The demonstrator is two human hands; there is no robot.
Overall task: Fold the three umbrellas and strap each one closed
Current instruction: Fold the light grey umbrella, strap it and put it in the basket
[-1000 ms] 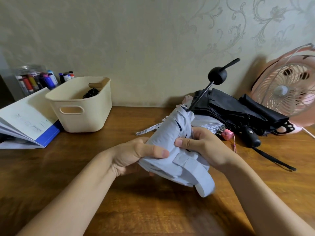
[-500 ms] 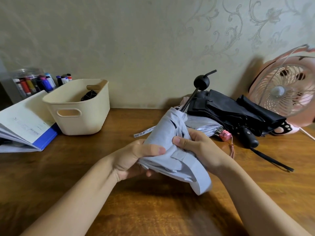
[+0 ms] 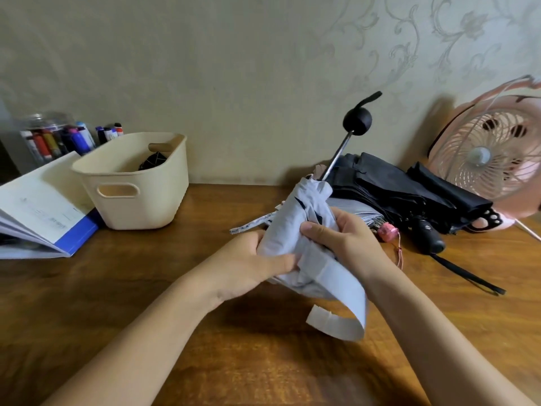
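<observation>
Both hands grip a pale blue umbrella (image 3: 295, 218) above the table's middle. My left hand (image 3: 248, 262) clasps its bundled fabric from the left; my right hand (image 3: 342, 238) squeezes it from the right. Its metal shaft rises to a round black handle (image 3: 357, 123) with a black loop. Its loose strap (image 3: 348, 303) hangs down and curls below my right wrist. A silver-grey umbrella (image 3: 360, 213) with a pink handle (image 3: 388, 232) lies behind. A black umbrella (image 3: 409, 194) lies collapsed at the back right, its black handle (image 3: 429, 237) pointing toward me.
A cream plastic basket (image 3: 131, 183) stands at the back left with something dark inside. An open book (image 3: 38, 212) lies at the left edge, a jar of markers (image 3: 52, 139) behind it. A pink fan (image 3: 491, 159) stands at the right by the wall.
The umbrella's shaft has tilted more upright. The strap has come loose from the bundle and now hangs down in a curl. My hands have squeezed the fabric tighter.
</observation>
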